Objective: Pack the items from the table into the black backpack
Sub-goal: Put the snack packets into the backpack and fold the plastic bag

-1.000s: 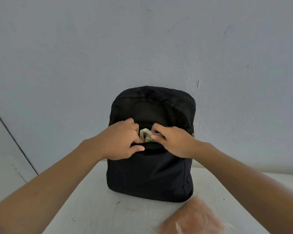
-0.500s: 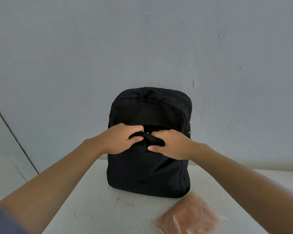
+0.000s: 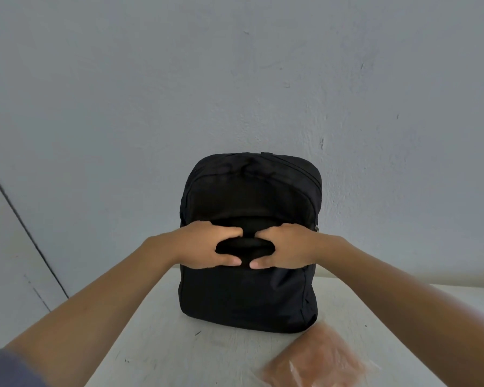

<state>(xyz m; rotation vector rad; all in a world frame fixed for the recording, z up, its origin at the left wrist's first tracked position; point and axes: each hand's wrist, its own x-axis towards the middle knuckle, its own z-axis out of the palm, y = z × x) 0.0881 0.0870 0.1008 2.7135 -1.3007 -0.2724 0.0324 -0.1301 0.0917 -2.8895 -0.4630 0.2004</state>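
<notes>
Now the left hand (image 3: 204,244) pinches the rim of the front pocket (image 3: 245,243) between curled fingers and thumb. The black backpack (image 3: 246,297) stands upright on the bench (image 3: 165,353), and the right hand (image 3: 289,245) pinches the same rim from the other side. If both hands pull down too hard, the bag may tip forward (it looks soft and light). The pink packet (image 3: 316,361), blurred, lies on the bench near the bag's right corner, not yet packed; a falling bag could push it off the edge.
</notes>
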